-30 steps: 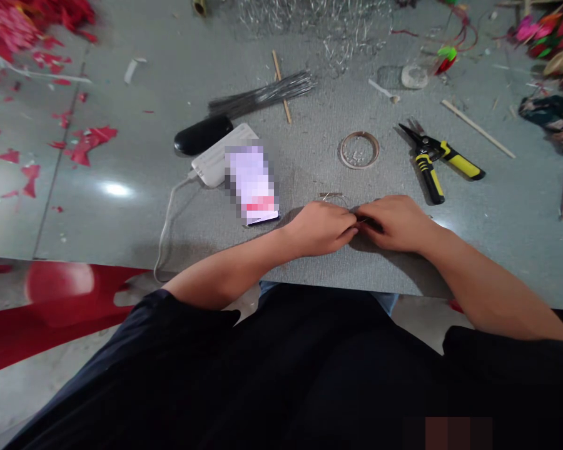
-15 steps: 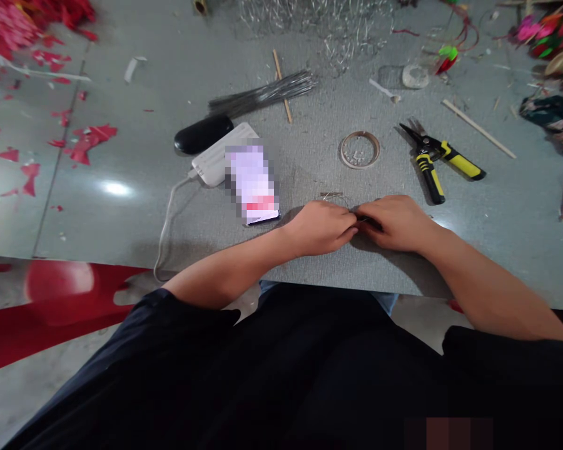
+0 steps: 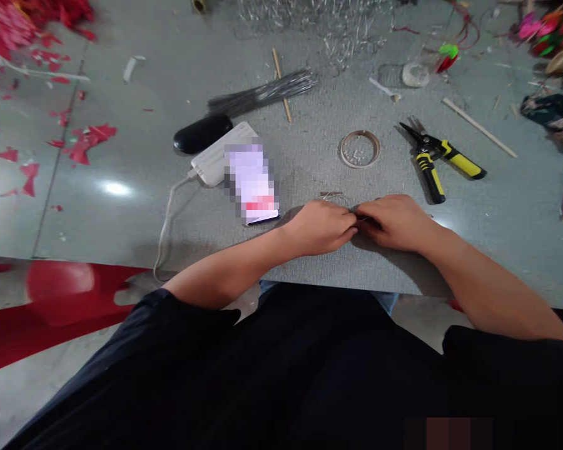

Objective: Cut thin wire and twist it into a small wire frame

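Note:
My left hand (image 3: 323, 227) and my right hand (image 3: 396, 220) meet fingertip to fingertip above the near part of the table. Both are closed on a thin wire (image 3: 340, 197), which curves out beyond the left fingers; most of it is hidden by the hands. Beyond the hands lies a round ring (image 3: 342, 152) with small bits inside it. Pliers with yellow and black handles (image 3: 430, 178) rest with their handles spread, beyond my right hand. A lit phone (image 3: 256, 181), its screen blurred out, lies to the left of my left hand.
Against the phone lean a white power bank (image 3: 216, 164) with a cable (image 3: 167, 219) and a black case (image 3: 201, 134). A bundle of straight wires (image 3: 263, 94) crosses a thin stick (image 3: 276, 65). Tangled wire (image 3: 319, 22) lies at the back, red scraps (image 3: 91, 140) at left.

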A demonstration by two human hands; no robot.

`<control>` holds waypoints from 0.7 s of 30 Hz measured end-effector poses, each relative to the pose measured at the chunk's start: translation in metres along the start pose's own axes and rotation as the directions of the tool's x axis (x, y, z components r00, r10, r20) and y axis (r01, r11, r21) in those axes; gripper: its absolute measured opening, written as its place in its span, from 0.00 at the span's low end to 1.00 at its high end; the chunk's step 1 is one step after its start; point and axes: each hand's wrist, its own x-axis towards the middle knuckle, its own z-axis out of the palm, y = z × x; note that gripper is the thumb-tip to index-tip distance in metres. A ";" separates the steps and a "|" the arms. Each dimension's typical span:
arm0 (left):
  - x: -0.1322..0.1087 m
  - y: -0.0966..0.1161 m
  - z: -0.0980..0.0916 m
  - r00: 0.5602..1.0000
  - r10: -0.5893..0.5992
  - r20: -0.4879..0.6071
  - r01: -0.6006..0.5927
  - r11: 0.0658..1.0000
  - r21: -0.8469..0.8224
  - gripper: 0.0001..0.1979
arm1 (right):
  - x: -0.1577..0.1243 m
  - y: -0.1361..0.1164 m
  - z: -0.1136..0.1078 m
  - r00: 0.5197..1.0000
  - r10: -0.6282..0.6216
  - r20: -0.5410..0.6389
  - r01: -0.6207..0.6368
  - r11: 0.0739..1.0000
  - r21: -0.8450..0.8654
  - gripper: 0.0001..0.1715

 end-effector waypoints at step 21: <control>0.001 0.000 -0.002 0.999 0.011 0.049 -0.012 0.999 0.030 0.18 | 0.001 -0.007 -0.005 0.999 0.028 0.036 -0.028 1.000 0.001 0.08</control>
